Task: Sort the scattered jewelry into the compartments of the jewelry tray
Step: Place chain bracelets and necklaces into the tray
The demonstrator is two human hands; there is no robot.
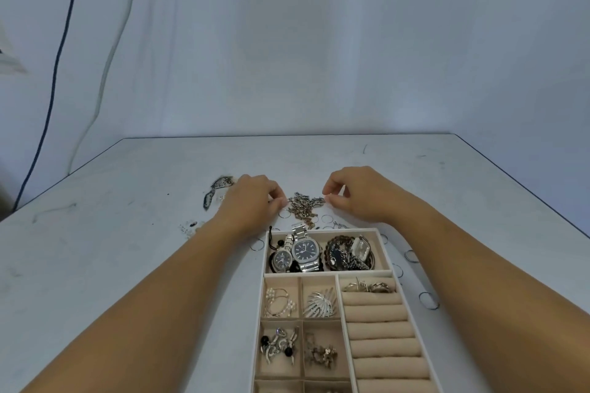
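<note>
Bracelet (218, 190) lies on the tabletop (127, 233), just left of your left hand (252, 201). That hand's fingers are curled, pinching the left end of the chain (303, 209). The chain sits heaped on the tabletop between both hands, just beyond the tray (357, 273). Your right hand (360, 195) pinches the chain's right end. The tray's far compartment holds watches (303, 252). Loose hoops (428, 300) lie on the tabletop right of the tray.

The left hand (252, 201), right hand (362, 196) and forearms (178, 284) are bare.
</note>
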